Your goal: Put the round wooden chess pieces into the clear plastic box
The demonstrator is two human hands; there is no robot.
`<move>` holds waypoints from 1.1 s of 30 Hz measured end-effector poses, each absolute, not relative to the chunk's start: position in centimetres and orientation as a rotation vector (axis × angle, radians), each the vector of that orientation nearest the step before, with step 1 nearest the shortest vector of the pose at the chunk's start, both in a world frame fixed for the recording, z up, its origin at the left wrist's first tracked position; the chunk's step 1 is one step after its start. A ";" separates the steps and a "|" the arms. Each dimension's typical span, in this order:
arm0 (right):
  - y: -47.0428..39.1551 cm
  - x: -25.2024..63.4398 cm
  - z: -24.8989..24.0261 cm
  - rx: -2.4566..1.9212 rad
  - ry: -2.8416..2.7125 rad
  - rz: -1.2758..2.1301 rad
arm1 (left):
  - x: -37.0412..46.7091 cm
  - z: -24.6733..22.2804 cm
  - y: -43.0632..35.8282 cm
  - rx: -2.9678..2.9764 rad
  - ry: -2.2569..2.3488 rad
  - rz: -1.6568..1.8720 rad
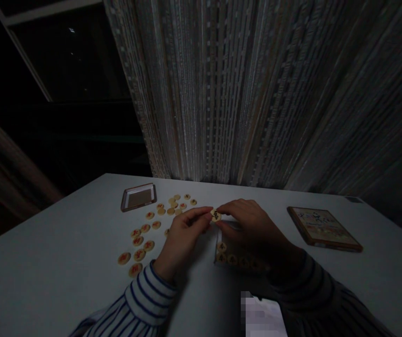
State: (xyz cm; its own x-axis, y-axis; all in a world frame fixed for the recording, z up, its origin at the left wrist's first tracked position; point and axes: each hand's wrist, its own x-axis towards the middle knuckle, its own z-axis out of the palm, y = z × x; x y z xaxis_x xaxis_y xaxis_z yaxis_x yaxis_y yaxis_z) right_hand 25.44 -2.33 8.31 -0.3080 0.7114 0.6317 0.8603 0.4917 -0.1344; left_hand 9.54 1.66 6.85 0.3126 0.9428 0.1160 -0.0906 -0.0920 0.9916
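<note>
The left hand (183, 234) and right hand (253, 227) pinched a black-marked disc (215, 215) over the white table (84, 243), near an open box's (232, 246) far-left corner, apparently rim-held to keep its face readable.

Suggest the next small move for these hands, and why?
Perhaps set the black-marked disc into the tray: the left hand and right hand hold it between them near that tray, where other black-marked pieces already lie.
</note>
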 end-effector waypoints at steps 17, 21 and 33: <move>-1.4 26.1 6.5 -1.379 -2.328 -0.293 | 9.8 4.0 1.6 1.251 0.887 1.091; -1.2 26.4 6.4 -1.380 -2.393 -0.260 | 9.7 3.9 1.5 1.279 0.890 1.089; -1.4 26.8 6.9 -1.358 -2.458 -0.175 | 9.9 3.0 1.4 1.275 0.880 1.083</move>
